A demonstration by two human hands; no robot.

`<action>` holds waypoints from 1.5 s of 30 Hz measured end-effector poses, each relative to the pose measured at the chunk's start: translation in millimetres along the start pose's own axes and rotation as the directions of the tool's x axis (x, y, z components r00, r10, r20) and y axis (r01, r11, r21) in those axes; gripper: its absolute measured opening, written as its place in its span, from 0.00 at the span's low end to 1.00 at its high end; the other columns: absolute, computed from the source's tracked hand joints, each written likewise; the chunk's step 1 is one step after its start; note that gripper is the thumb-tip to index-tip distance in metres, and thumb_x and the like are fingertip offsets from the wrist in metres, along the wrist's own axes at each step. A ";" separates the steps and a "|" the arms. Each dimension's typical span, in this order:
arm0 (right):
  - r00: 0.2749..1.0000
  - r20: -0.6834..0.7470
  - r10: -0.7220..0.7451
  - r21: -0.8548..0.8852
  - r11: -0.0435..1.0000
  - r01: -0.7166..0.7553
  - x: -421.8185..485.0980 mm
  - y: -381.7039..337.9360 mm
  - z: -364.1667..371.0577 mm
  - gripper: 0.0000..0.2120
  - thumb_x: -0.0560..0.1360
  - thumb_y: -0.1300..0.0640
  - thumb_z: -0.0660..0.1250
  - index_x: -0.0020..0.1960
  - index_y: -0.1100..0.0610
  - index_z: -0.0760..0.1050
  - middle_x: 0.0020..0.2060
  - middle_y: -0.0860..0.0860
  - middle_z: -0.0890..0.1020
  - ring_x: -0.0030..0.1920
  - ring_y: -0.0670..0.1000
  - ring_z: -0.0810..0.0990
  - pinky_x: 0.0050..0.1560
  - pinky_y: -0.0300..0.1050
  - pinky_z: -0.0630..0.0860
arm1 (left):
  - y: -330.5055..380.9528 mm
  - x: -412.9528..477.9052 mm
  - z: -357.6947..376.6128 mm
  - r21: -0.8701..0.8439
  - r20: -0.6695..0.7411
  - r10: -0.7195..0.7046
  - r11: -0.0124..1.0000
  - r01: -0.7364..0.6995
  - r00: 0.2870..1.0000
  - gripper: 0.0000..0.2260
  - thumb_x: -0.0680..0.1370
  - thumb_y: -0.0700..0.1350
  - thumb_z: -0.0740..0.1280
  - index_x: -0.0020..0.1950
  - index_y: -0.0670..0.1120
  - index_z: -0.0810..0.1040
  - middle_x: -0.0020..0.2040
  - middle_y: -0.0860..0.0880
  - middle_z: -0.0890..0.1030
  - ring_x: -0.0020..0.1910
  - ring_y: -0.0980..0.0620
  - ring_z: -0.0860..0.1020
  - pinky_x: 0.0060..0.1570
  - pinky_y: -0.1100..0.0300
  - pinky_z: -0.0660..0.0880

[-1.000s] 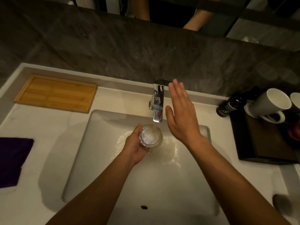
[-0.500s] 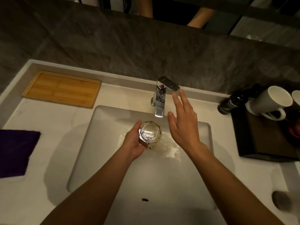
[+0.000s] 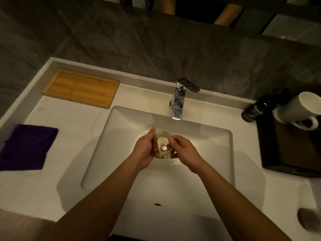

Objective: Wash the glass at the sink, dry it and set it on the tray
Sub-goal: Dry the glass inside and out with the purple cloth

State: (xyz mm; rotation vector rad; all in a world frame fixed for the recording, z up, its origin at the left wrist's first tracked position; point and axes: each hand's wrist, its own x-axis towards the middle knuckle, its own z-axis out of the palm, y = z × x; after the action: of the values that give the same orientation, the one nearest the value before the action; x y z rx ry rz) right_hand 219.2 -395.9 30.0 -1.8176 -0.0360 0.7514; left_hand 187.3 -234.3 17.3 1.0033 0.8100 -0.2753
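- Now both hands clamp the clear, faceted drinking glass (image 3: 163, 146) — left hand (image 3: 145, 149) wrapping its wall, right hand (image 3: 185, 153) pinching the rim opposite.
- Below the fingers: white rectangular sink basin (image 3: 208, 153).
- Likely wet, slippery, brittle — grip the walls.

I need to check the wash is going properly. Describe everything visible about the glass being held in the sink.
The short clear drinking glass looks like a thick-walled tumbler with a heavy base that glints at its centre. It is held above the white rectangular sink basin, in front of and below the chrome tap spout, its open mouth facing up toward the camera. The left hand cups its left side; the right hand grips the right, its fingers at the rim. No water stream shows.
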 end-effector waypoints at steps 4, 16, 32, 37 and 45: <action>0.993 0.066 -0.100 0.074 0.993 0.095 3.4 12.8 -4.8 0.13 0.83 0.60 0.66 0.67 0.59 0.75 0.58 0.57 0.81 0.57 0.58 0.84 0.57 0.51 0.84 | 3.6 -16.2 -2.6 0.164 0.003 0.161 0.974 -0.159 0.987 0.17 0.83 0.56 0.61 0.52 0.43 0.79 0.47 0.40 0.79 0.47 0.43 0.76 0.51 0.49 0.73; 0.959 0.140 -0.247 -0.065 0.964 0.258 9.3 13.3 2.1 0.14 0.80 0.58 0.70 0.64 0.49 0.74 0.58 0.45 0.81 0.59 0.51 0.82 0.58 0.57 0.83 | 1.5 -38.4 -7.2 0.163 -0.075 0.201 0.969 -0.186 0.977 0.18 0.84 0.55 0.58 0.60 0.42 0.77 0.61 0.34 0.81 0.53 0.42 0.82 0.55 0.46 0.77; 0.983 0.174 -0.051 0.068 0.997 0.039 7.8 -12.5 60.7 0.23 0.83 0.46 0.65 0.75 0.54 0.72 0.66 0.53 0.80 0.58 0.50 0.85 0.55 0.47 0.84 | -4.3 -52.7 -54.6 -0.125 -0.231 0.220 0.959 -0.253 0.948 0.10 0.82 0.39 0.60 0.62 0.41 0.75 0.59 0.36 0.81 0.53 0.40 0.83 0.56 0.44 0.81; 0.955 0.222 0.199 0.276 0.926 -0.257 14.5 -29.1 87.3 0.15 0.86 0.55 0.61 0.62 0.64 0.81 0.54 0.61 0.87 0.52 0.60 0.88 0.49 0.49 0.86 | -4.6 -51.8 -79.2 -0.005 -0.130 0.281 0.959 -0.284 0.951 0.26 0.79 0.38 0.62 0.77 0.49 0.67 0.69 0.42 0.75 0.63 0.43 0.79 0.58 0.52 0.79; 0.964 0.186 0.189 0.481 0.838 -0.257 15.2 -37.0 133.4 0.11 0.84 0.60 0.65 0.61 0.61 0.82 0.54 0.65 0.83 0.54 0.61 0.84 0.66 0.65 0.78 | 14.4 -55.7 -140.4 0.236 -0.017 0.283 0.933 -0.271 0.959 0.27 0.84 0.39 0.59 0.82 0.54 0.60 0.77 0.46 0.69 0.71 0.47 0.71 0.69 0.54 0.70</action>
State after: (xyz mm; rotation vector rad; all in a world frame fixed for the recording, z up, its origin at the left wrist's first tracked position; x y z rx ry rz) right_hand 175.9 -263.5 30.2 -1.2801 0.2709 0.9458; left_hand 90.4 -117.9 26.6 1.3348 0.6809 -0.1022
